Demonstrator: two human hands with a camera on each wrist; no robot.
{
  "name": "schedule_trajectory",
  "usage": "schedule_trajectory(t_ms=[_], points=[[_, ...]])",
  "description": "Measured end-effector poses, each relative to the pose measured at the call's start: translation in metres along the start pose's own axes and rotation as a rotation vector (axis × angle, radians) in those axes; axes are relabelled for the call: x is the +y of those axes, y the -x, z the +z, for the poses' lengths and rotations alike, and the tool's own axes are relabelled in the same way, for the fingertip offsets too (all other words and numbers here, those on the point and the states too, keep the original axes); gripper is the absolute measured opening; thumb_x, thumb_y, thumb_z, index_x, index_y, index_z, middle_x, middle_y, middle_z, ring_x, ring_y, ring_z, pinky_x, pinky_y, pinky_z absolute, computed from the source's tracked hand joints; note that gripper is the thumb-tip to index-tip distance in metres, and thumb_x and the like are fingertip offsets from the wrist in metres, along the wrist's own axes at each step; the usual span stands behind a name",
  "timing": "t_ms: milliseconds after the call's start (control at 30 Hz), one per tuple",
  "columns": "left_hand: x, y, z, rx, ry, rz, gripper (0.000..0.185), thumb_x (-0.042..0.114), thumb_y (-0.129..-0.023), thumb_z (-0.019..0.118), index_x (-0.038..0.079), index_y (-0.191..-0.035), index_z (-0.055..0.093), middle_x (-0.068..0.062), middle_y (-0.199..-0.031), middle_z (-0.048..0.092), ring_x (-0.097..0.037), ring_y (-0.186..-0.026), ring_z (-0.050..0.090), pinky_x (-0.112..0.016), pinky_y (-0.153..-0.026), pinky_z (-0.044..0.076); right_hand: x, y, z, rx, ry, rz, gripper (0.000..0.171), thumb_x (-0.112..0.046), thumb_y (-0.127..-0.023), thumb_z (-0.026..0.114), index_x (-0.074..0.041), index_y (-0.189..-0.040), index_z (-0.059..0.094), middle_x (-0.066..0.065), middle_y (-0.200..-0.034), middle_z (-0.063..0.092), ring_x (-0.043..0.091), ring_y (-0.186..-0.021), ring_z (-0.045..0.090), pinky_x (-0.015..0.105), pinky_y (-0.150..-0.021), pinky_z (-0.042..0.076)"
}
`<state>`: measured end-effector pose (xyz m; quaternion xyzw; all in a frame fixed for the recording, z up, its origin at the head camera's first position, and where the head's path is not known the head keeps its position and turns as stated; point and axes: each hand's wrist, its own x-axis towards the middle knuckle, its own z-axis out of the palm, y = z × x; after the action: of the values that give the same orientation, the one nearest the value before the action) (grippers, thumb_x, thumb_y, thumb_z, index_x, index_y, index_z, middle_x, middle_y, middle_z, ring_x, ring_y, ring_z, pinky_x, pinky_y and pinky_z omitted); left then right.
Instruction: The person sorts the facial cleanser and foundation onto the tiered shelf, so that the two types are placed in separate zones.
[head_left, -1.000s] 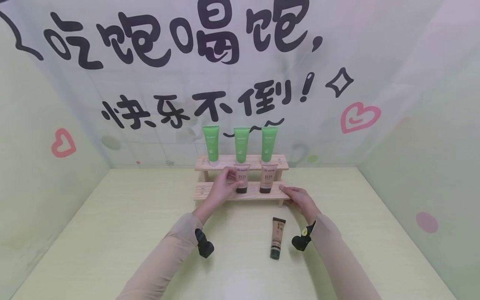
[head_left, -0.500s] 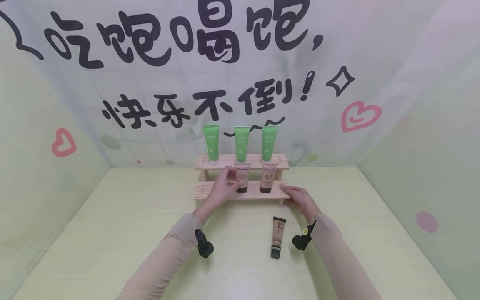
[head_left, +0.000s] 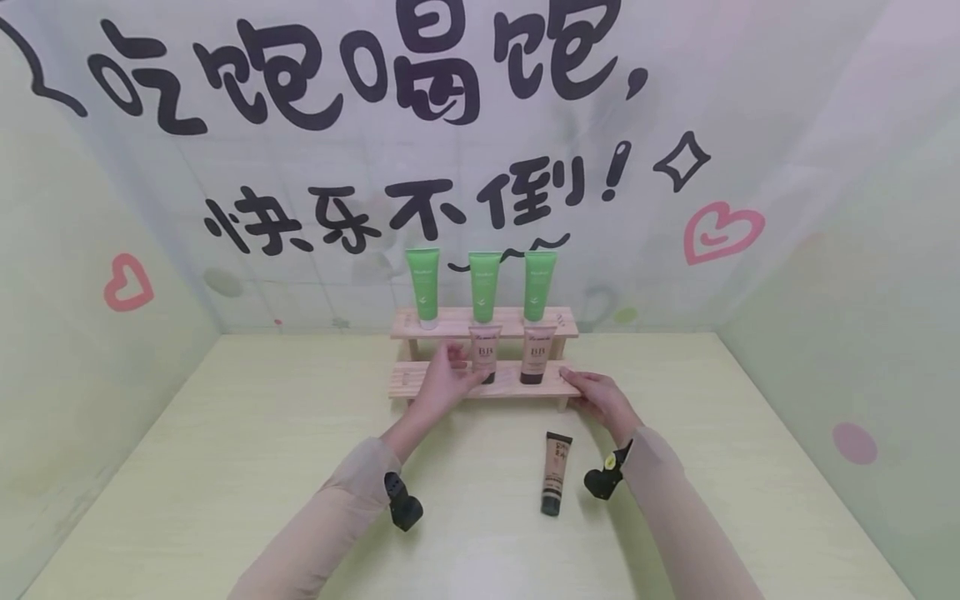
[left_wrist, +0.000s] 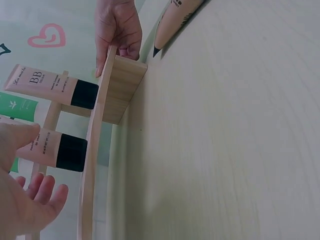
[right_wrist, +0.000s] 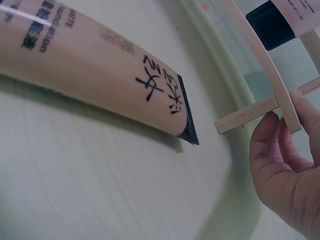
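The left hand (head_left: 442, 383) is spread open with loose fingers just at 9 o'clock of a beige BB tube (head_left: 484, 353), gripping nothing, while the right hand (head_left: 596, 398) curls its fingers round the 3 o'clock end of the rack (head_left: 408, 379). The rack's lower step holds that tube and a second BB tube (head_left: 536, 354), both cap-down; its upper step holds three green tubes (head_left: 485, 287). At 6 o'clock of the rack, a foundation tube (head_left: 555, 473) lies flat on the counter (head_left: 225, 450).

green tubes (head_left: 484, 287), beige tube (head_left: 555, 472) (black lettering)
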<state>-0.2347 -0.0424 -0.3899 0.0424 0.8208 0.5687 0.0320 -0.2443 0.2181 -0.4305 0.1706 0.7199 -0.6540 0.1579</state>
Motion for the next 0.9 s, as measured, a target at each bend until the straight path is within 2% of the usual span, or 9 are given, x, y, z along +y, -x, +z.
schedule_trajectory(t_ms=[167, 267, 400, 600, 733, 900], points=[[0.0, 0.01, -0.002, 0.011, -0.033, -0.054, 0.061, 0.021, -0.077, 0.072, 0.0, -0.123, 0.038, -0.016, -0.115, 0.052, -0.029, -0.109, 0.053, -0.038, -0.093, 0.049, 0.0, 0.0, 0.001, 0.0, -0.005, 0.006, 0.065, -0.034, -0.09, 0.056, 0.01, -0.134, 0.035, 0.02, -0.127, 0.051, 0.008, -0.092, 0.057, 0.033, -0.101, 0.044], [0.0, 0.016, -0.002, -0.025, -0.09, -0.086, 0.054, 0.026, -0.078, 0.071, 0.0, -0.115, 0.043, -0.015, -0.108, 0.055, -0.026, -0.101, 0.056, -0.035, -0.087, 0.051, 0.0, -0.001, 0.001, 0.008, -0.015, 0.009, 0.064, -0.033, -0.089, 0.056, 0.009, -0.133, 0.036, 0.018, -0.125, 0.052, 0.007, -0.088, 0.058, 0.032, -0.1, 0.045], [-0.001, 0.024, 0.004, -0.132, -0.176, -0.12, 0.052, 0.031, -0.078, 0.07, -0.001, -0.11, 0.046, -0.014, -0.103, 0.058, -0.023, -0.092, 0.057, -0.033, -0.08, 0.052, 0.0, -0.001, 0.0, 0.011, -0.033, 0.006, 0.064, -0.033, -0.09, 0.056, 0.009, -0.134, 0.036, 0.015, -0.121, 0.053, 0.005, -0.083, 0.057, 0.03, -0.096, 0.048], [-0.004, 0.033, 0.024, -0.313, -0.25, -0.141, 0.058, 0.034, -0.078, 0.07, -0.004, -0.116, 0.046, -0.015, -0.105, 0.058, -0.025, -0.092, 0.058, -0.037, -0.081, 0.052, -0.001, 0.001, 0.0, 0.007, -0.049, 0.007, 0.065, -0.033, -0.089, 0.056, 0.009, -0.134, 0.035, 0.011, -0.114, 0.056, 0.004, -0.082, 0.058, 0.022, -0.084, 0.052], [-0.007, 0.041, 0.042, -0.387, -0.256, -0.157, 0.062, 0.033, -0.079, 0.069, -0.006, -0.12, 0.045, -0.016, -0.105, 0.058, -0.023, -0.086, 0.06, -0.036, -0.076, 0.052, -0.001, 0.003, 0.0, -0.017, -0.089, 0.006, 0.064, -0.031, -0.09, 0.056, 0.009, -0.134, 0.034, 0.009, -0.109, 0.059, 0.003, -0.08, 0.059, 0.02, -0.08, 0.053], [-0.008, 0.049, 0.061, -0.438, -0.249, -0.166, 0.06, 0.031, -0.079, 0.07, -0.006, -0.12, 0.046, -0.014, -0.101, 0.058, -0.021, -0.08, 0.06, -0.035, -0.071, 0.052, -0.001, 0.005, 0.0, -0.04, -0.138, -0.004, 0.063, -0.028, -0.09, 0.056, 0.011, -0.134, 0.033, 0.0, -0.088, 0.062, 0.002, -0.075, 0.061, 0.017, -0.073, 0.054]])
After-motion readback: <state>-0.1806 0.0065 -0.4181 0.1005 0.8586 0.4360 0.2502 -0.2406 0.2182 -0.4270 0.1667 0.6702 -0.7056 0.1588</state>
